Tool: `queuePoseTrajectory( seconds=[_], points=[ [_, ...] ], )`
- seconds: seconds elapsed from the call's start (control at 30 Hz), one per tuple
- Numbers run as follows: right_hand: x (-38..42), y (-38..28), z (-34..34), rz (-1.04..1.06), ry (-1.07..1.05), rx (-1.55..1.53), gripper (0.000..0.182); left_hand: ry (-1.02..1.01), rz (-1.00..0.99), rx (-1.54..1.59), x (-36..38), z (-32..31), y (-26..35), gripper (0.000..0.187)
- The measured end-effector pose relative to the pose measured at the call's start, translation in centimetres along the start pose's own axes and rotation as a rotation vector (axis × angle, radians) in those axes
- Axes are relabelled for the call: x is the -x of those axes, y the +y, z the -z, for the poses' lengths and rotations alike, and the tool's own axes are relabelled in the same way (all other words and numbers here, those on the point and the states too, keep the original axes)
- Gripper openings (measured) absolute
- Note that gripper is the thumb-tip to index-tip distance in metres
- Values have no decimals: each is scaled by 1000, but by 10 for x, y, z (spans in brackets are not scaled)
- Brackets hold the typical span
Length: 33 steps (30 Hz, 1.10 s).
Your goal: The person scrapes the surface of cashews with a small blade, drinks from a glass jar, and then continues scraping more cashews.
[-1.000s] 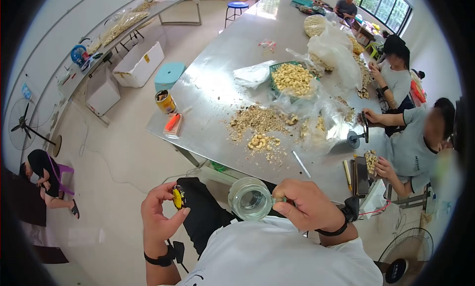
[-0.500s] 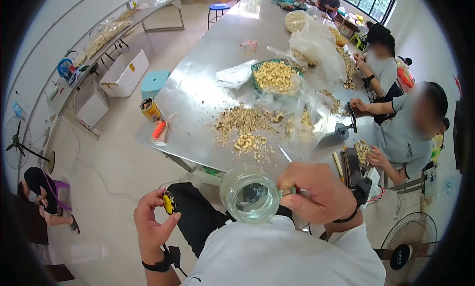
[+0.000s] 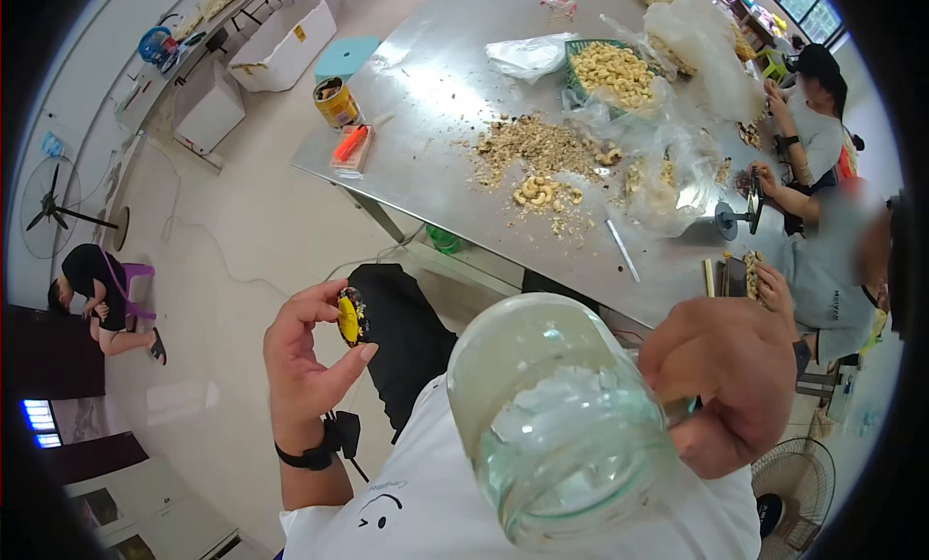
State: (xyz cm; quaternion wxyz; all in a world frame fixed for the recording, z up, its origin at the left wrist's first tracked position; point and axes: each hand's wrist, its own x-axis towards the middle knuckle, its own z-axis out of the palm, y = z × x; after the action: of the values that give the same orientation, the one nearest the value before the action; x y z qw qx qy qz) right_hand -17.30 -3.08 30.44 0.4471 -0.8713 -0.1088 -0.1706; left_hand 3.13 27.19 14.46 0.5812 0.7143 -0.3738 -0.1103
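Note:
My right hand [image 3: 735, 381] is closed around the handle of a clear glass mug [image 3: 527, 366]. The mug is tilted close to the camera, above my white shirt, and some clear liquid shows inside. Between the thumb and fingers of my left hand [image 3: 305, 362] is a small round lid [image 3: 349, 316], yellow on one face with a dark patterned edge. That hand is over my lap, to the left of the mug and apart from it.
On the metal table [image 3: 426, 124] are cashew pieces [image 3: 547, 192], a green basket of cashews [image 3: 619, 74], plastic bags [image 3: 677, 173], a tin can [image 3: 336, 102] and an orange-handled tool [image 3: 349, 143]. Co-workers [image 3: 837, 270] sit along the right side. A fan [image 3: 798, 483] stands lower right.
The mug has come up nearer the camera and tipped, so it looks larger. My left hand still pinches the lid, a little higher. The whole view has shifted.

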Motion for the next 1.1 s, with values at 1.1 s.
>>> queuePoseTrajectory(
  seconds=[1.1],
  points=[
    [13,-5,-8,21,-13,129,47,24,-50,-53,-2,-4,14,46]
  ],
)
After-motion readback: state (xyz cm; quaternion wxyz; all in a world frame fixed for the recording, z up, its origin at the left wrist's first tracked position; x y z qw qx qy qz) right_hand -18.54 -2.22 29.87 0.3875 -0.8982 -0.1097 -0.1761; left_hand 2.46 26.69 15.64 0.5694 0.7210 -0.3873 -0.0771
